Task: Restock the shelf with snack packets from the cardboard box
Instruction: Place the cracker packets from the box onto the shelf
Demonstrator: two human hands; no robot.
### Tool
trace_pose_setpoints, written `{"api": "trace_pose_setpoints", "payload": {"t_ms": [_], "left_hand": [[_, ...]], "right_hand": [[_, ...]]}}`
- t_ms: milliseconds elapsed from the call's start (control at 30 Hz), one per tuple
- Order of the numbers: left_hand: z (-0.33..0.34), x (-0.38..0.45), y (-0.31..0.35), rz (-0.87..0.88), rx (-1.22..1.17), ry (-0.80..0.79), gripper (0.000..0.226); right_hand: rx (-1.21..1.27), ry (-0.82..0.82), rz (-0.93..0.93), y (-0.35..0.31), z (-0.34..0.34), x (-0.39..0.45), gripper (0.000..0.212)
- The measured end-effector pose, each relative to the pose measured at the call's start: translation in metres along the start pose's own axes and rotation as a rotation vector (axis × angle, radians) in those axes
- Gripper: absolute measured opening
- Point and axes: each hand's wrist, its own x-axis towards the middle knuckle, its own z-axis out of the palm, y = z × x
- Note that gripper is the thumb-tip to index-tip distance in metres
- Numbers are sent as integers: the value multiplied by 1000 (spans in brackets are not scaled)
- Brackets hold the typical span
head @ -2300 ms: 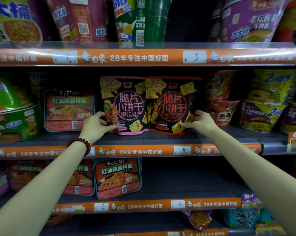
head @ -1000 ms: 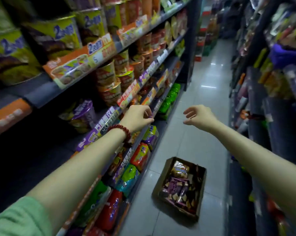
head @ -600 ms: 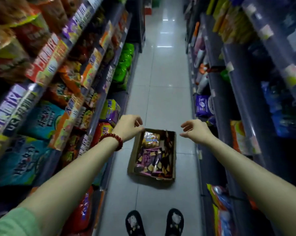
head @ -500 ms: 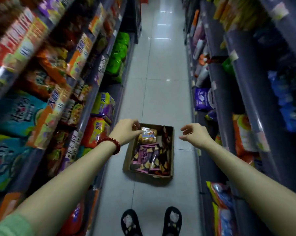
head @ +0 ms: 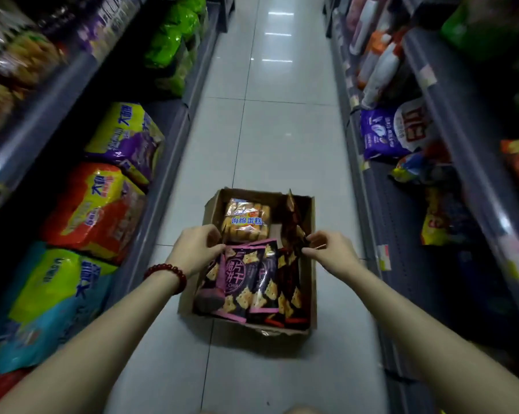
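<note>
A: Item one, cardboard box (head: 310,264): where?

B: On the white-tiled aisle floor (head: 270,138), at 12 o'clock from the person, between two dark shelf units. Open-topped, likely so the stock can be lifted straight out.

A: Contents?

B: Purple cracker packets (head: 240,282) at the near end, red ones at 3 o'clock from them, one sponge-cake pack (head: 246,219) at the far end.

A: Hands?

B: Left hand (head: 197,249), fingers curled at the purple packets' top edge; whether they grip is unclear. Right hand (head: 330,249) pinches a dark red packet (head: 295,231), apparently for lifting.

A: Shelves?

B: Large noodle multipacks (head: 94,210) at 9 o'clock; bottles and bags at 2 o'clock.
</note>
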Motion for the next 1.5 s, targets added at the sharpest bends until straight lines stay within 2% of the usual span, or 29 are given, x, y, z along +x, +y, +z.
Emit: {"api": "trace_pose_setpoints", "payload": {"t_ms": [133,300,533,667,867,1067,1300,1500], "left_hand": [[58,39,-33,18,-29,85,23],[107,66,-63,28,-42,148,32],[119,57,-77,14,-84,159,44],[119,62,-77,-13,-99,159,54],[132,57,-66,-24,-192,149,60],[145,58,-66,-116,-297,126,81],[149,59,-65,-196,-339,177,60],[135,58,-68,-204,-366,212,51]], "right_hand": [[6,94,-58,37,39,45,36],[6,258,-124,70,67,80,28],[26,390,-181,81,77,82,18],[9,474,-221,85,78,94,28],[141,406,-153,87,94,102,49],[287,412,-159,86,107,110,54],[343,441,-95,92,120,124,32],[369,516,-80,78,110,122,26]]}}
